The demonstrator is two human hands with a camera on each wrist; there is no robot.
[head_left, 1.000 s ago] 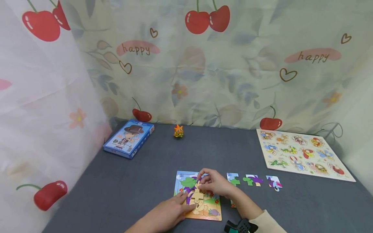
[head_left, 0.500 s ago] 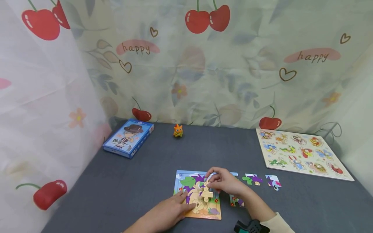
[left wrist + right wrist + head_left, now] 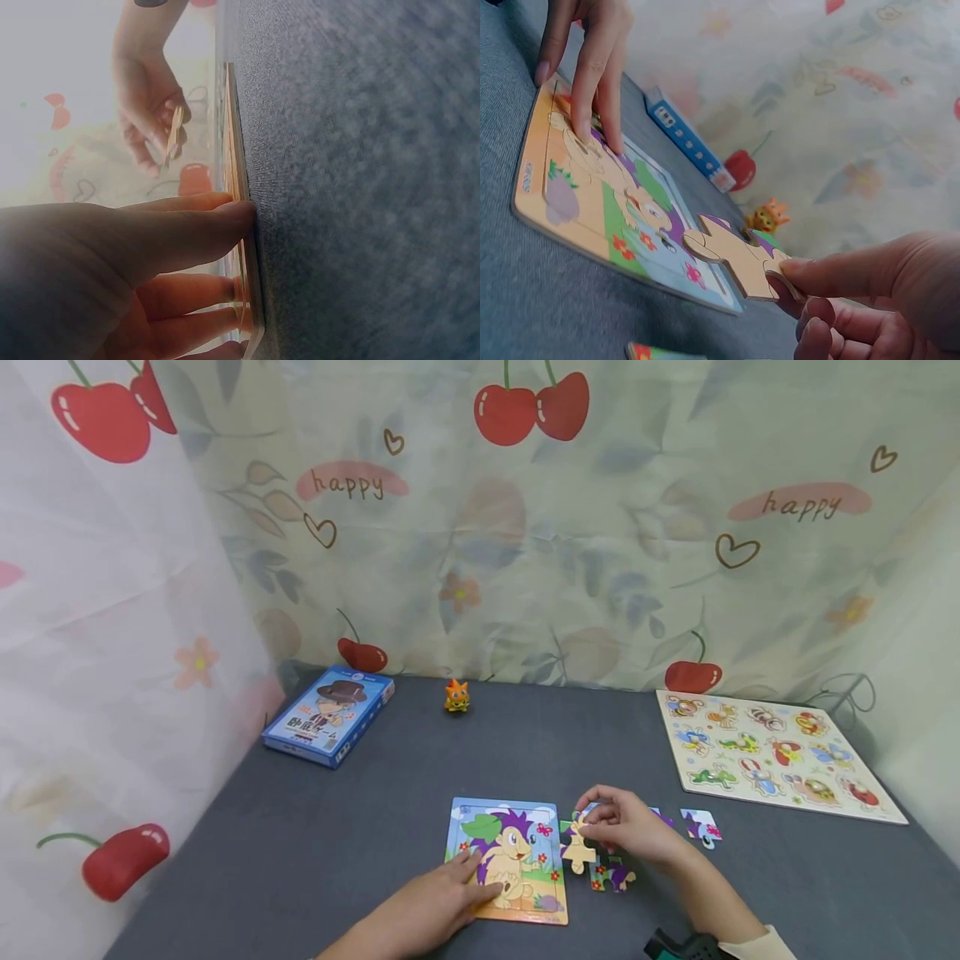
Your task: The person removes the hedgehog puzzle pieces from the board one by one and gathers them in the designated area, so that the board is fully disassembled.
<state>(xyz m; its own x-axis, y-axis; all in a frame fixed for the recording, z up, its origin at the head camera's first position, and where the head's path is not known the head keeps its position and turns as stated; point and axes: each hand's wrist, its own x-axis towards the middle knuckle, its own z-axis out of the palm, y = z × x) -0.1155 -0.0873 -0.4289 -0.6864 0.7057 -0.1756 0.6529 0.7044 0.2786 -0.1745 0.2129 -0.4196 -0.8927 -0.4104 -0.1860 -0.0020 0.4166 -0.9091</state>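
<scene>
The jigsaw board, printed with a purple-spined hedgehog holding a green leaf, lies flat on the dark table. My left hand rests on its lower left part, fingertips on the picture and thumb at the near side. In the left wrist view that thumb is at the board's edge. Just past the board's right edge, my right hand pinches a beige puzzle piece between thumb and fingers. The right wrist view shows this puzzle piece raised, with purple and green at its far end.
Loose puzzle pieces lie right of the board, one purple and green and one with a blue eye; others are partly hidden by my right hand. Behind are a blue box, an orange figurine and an insect peg board.
My right hand has lifted the beige puzzle piece off the board and carried it right, past the edge. The hedgehog picture underneath now shows. My left hand stays in place.
</scene>
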